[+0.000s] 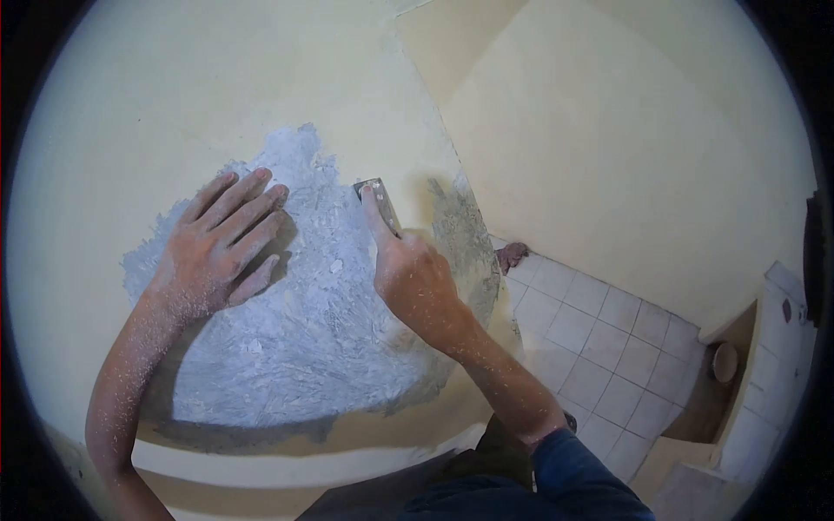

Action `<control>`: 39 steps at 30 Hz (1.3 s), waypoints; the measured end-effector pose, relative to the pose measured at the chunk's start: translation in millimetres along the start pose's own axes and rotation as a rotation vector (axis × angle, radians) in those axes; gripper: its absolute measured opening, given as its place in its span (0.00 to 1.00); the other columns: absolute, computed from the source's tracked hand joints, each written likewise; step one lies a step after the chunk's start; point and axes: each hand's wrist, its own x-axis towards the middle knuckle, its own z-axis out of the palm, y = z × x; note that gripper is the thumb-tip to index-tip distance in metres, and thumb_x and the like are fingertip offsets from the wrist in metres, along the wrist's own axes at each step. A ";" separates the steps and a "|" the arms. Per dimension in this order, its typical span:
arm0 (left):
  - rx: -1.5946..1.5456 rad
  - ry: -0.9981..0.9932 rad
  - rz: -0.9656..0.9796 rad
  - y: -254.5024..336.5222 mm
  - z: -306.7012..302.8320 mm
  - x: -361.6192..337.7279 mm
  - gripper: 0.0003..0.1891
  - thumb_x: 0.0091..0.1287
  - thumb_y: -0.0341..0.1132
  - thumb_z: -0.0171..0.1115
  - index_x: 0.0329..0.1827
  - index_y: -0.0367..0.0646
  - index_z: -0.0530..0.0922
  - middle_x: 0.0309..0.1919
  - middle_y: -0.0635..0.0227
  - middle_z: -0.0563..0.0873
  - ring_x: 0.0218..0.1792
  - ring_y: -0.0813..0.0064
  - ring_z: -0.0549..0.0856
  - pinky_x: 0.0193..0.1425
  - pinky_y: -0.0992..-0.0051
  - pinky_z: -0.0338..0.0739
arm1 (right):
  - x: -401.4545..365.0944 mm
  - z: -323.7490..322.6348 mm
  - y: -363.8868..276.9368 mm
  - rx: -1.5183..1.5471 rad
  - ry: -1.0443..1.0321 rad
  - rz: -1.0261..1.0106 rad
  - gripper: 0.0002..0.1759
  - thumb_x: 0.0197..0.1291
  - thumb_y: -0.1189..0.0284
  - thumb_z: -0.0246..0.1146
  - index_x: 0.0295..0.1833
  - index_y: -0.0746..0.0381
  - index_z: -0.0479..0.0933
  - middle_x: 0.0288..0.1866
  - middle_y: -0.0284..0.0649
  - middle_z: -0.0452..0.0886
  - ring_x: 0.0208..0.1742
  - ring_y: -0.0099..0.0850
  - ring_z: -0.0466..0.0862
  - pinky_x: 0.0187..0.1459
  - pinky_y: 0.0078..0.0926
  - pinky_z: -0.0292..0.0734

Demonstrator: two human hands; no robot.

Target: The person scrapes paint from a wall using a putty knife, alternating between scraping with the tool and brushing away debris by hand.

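A rough grey-white scraped patch (pixel 304 347) spreads over the pale yellow wall (pixel 217 69). My left hand (pixel 217 239) rests against the patch's left part, fingers stretched out and holding nothing. In my right hand (pixel 417 273) is a scraper (pixel 382 207), gripped with the index finger laid along its flat blade. The blade sits at the patch's upper right edge, where yellow paint meets the bared surface. Its handle is hidden in the fist. Pale dust and flakes cover both hands and forearms.
A second yellow wall (pixel 625 156) meets this one at a corner on the right. Below lies a floor of square tiles (pixel 582 321) with a crumpled reddish-brown cloth (pixel 512 255) by the corner. At the lower right, a round bowl-like object (pixel 723 362) stands in a recess beside a tiled ledge (pixel 764 373).
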 end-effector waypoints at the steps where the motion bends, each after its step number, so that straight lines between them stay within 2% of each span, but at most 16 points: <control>1: -0.014 0.001 0.000 -0.6 -0.9 -1.3 0.23 0.63 0.39 0.64 0.61 0.44 0.78 0.70 0.63 0.77 0.74 0.56 0.71 0.80 0.49 0.62 | -1.4 -2.2 -1.4 0.013 -0.092 0.055 0.42 0.59 0.84 0.54 0.81 0.61 0.55 0.24 0.54 0.78 0.23 0.46 0.82 0.30 0.44 0.80; 3: -0.019 0.025 -0.019 -0.5 -5.1 -8.2 0.22 0.63 0.38 0.64 0.60 0.43 0.79 0.68 0.62 0.78 0.74 0.56 0.72 0.78 0.50 0.64 | -3.4 -10.4 -7.5 0.035 -0.265 0.162 0.43 0.58 0.84 0.55 0.81 0.63 0.54 0.31 0.59 0.83 0.25 0.43 0.84 0.32 0.41 0.84; 5: 0.004 0.064 -0.023 -3.4 -4.0 -7.5 0.22 0.62 0.38 0.65 0.59 0.42 0.80 0.67 0.62 0.79 0.73 0.58 0.73 0.78 0.52 0.65 | -4.4 10.4 -1.3 0.066 -0.048 0.044 0.44 0.58 0.85 0.55 0.82 0.62 0.54 0.29 0.57 0.83 0.26 0.44 0.85 0.32 0.41 0.84; 7: 0.033 0.092 -0.057 1.7 0.9 -8.8 0.24 0.60 0.39 0.69 0.61 0.42 0.80 0.67 0.63 0.79 0.72 0.61 0.73 0.78 0.55 0.67 | 0.1 6.3 -0.3 0.021 0.040 0.005 0.44 0.58 0.85 0.56 0.82 0.61 0.54 0.26 0.56 0.81 0.25 0.45 0.85 0.31 0.41 0.83; 10: 0.059 0.069 -0.083 5.5 -2.0 -7.3 0.24 0.60 0.38 0.69 0.60 0.43 0.80 0.66 0.64 0.80 0.72 0.62 0.74 0.78 0.55 0.67 | 4.3 3.2 -2.3 -0.057 -0.040 0.044 0.43 0.59 0.85 0.56 0.82 0.60 0.56 0.24 0.56 0.79 0.25 0.47 0.84 0.30 0.41 0.81; 15: 0.043 0.137 -0.047 -2.0 -10.5 8.5 0.19 0.61 0.36 0.69 0.55 0.43 0.83 0.56 0.65 0.86 0.64 0.62 0.81 0.71 0.58 0.74 | 19.1 -5.4 -5.8 -0.027 -0.091 0.140 0.42 0.59 0.84 0.57 0.81 0.56 0.57 0.25 0.58 0.80 0.28 0.49 0.86 0.32 0.45 0.81; 18: 0.003 0.161 -0.071 14.9 -27.1 24.8 0.17 0.60 0.36 0.69 0.52 0.42 0.83 0.52 0.65 0.88 0.59 0.63 0.84 0.67 0.60 0.78 | 5.5 -9.9 0.3 -0.046 -0.080 0.056 0.41 0.60 0.84 0.56 0.80 0.57 0.58 0.28 0.60 0.82 0.30 0.52 0.86 0.35 0.49 0.82; 20: -0.049 0.192 -0.120 29.6 -37.7 35.6 0.17 0.60 0.36 0.69 0.51 0.42 0.83 0.50 0.65 0.88 0.56 0.63 0.86 0.65 0.61 0.79 | -17.1 -25.1 9.0 0.069 -0.270 0.140 0.39 0.63 0.84 0.54 0.80 0.58 0.59 0.30 0.59 0.83 0.32 0.55 0.86 0.39 0.49 0.82; 21: -0.120 0.189 -0.192 36.9 -34.4 36.6 0.18 0.60 0.37 0.69 0.53 0.42 0.83 0.53 0.64 0.87 0.59 0.62 0.84 0.67 0.61 0.77 | -26.8 -32.2 16.3 0.124 -0.367 0.168 0.37 0.64 0.84 0.54 0.80 0.59 0.59 0.31 0.59 0.84 0.32 0.56 0.85 0.40 0.49 0.82; 23: -0.279 0.151 -0.343 62.0 -16.9 33.8 0.20 0.61 0.40 0.69 0.55 0.43 0.83 0.58 0.61 0.85 0.64 0.60 0.81 0.71 0.59 0.73 | -50.5 -39.7 40.9 0.229 -0.271 0.193 0.39 0.64 0.83 0.53 0.81 0.60 0.56 0.35 0.58 0.83 0.38 0.56 0.85 0.44 0.47 0.81; 26: 0.130 0.243 -0.459 85.3 30.6 56.7 0.27 0.62 0.44 0.69 0.64 0.48 0.79 0.68 0.58 0.77 0.74 0.58 0.70 0.78 0.51 0.60 | -83.9 -62.2 76.8 0.361 -0.169 0.163 0.38 0.66 0.83 0.51 0.81 0.61 0.54 0.41 0.59 0.83 0.42 0.55 0.85 0.46 0.43 0.81; 29: 0.271 0.264 -0.654 79.2 67.3 90.9 0.33 0.64 0.50 0.66 0.72 0.53 0.73 0.75 0.59 0.69 0.81 0.59 0.57 0.82 0.44 0.46 | -112.1 -67.9 114.1 0.398 -0.068 0.098 0.36 0.67 0.84 0.49 0.81 0.62 0.55 0.51 0.60 0.83 0.45 0.53 0.86 0.46 0.40 0.80; 32: 0.033 0.061 -0.523 116.6 87.7 123.0 0.35 0.66 0.54 0.64 0.75 0.51 0.71 0.80 0.63 0.63 0.83 0.60 0.52 0.82 0.42 0.44 | -142.6 -67.2 153.3 0.272 -0.037 0.100 0.35 0.68 0.84 0.48 0.81 0.62 0.55 0.63 0.59 0.79 0.50 0.50 0.86 0.49 0.36 0.79; 34: -0.098 -0.443 0.273 151.8 131.7 112.7 0.36 0.67 0.60 0.59 0.76 0.56 0.68 0.78 0.64 0.65 0.82 0.60 0.53 0.84 0.41 0.38 | -148.9 -74.3 162.9 0.284 -0.061 0.237 0.33 0.70 0.83 0.46 0.81 0.62 0.57 0.69 0.57 0.75 0.60 0.45 0.82 0.57 0.34 0.75; 36: -0.374 -0.511 0.369 180.1 110.5 114.6 0.36 0.67 0.58 0.61 0.75 0.55 0.68 0.78 0.62 0.65 0.82 0.60 0.54 0.84 0.43 0.39 | -151.5 -88.3 168.5 0.429 -0.099 0.439 0.31 0.72 0.81 0.44 0.80 0.63 0.58 0.73 0.54 0.72 0.70 0.38 0.75 0.66 0.33 0.69; 39: -0.224 -0.108 0.068 165.3 76.5 121.0 0.36 0.66 0.58 0.63 0.76 0.54 0.68 0.78 0.62 0.65 0.82 0.60 0.55 0.85 0.46 0.43 | -149.2 -98.8 185.5 0.537 -0.139 0.667 0.31 0.72 0.80 0.43 0.80 0.63 0.58 0.75 0.56 0.71 0.72 0.34 0.74 0.69 0.33 0.68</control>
